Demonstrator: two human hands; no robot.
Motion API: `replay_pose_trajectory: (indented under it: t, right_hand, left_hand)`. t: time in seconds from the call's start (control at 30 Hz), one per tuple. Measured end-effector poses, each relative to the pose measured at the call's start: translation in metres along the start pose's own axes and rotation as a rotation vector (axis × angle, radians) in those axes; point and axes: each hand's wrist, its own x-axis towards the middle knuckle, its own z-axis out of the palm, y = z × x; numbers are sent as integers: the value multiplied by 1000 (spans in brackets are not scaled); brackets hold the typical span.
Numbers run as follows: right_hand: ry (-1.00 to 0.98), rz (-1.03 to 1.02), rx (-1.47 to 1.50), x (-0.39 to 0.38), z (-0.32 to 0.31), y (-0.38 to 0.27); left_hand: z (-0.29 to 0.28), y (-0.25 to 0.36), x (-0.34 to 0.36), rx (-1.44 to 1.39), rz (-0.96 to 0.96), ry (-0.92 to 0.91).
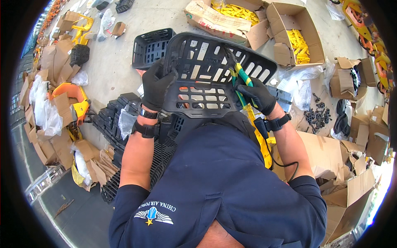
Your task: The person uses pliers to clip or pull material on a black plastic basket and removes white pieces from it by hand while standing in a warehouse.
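Note:
A black plastic basket [198, 112] with slotted walls is tilted in front of my body, its inside facing me. My left hand [156, 86], in a black glove, is closed around the basket's left edge. In my right hand [259, 96], also gloved, is a pair of pliers [239, 69] with green and yellow handles. The dark jaws of the pliers reach in front of the basket's slotted far wall. Whether the jaws grip any part of it I cannot tell.
Another black basket [139, 56] stands behind the left hand. Stacked black parts [113, 120] lie at left. An open carton [315, 43] with yellow parts stands far right, beside another carton [217, 20]. Small black pieces [317, 118] and plastic wrap [303, 93] are on the floor.

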Motion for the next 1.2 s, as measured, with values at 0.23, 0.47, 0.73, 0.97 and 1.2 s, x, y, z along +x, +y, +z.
replay_pose_trajectory:
  t: [0.23, 0.47, 0.73, 0.97, 1.2]
  right_hand:
    - [-116, 37, -302, -8, -7, -12]
    - [9, -6, 13, 16, 17, 0]
    - [-18, -49, -55, 31, 13, 13]
    - [52, 64, -762, 29, 6, -21]
    - [-8, 65, -700, 25, 1, 27]
  left_hand:
    - [-36, 0, 13, 155, -18, -170]
    - [-3, -8, 9, -23, -55, 15]
    - [-11, -25, 9, -21, -110, 31]
    - [-20, -27, 12, 155, 15, -61]
    - [-29, -37, 23, 96, -91, 104]
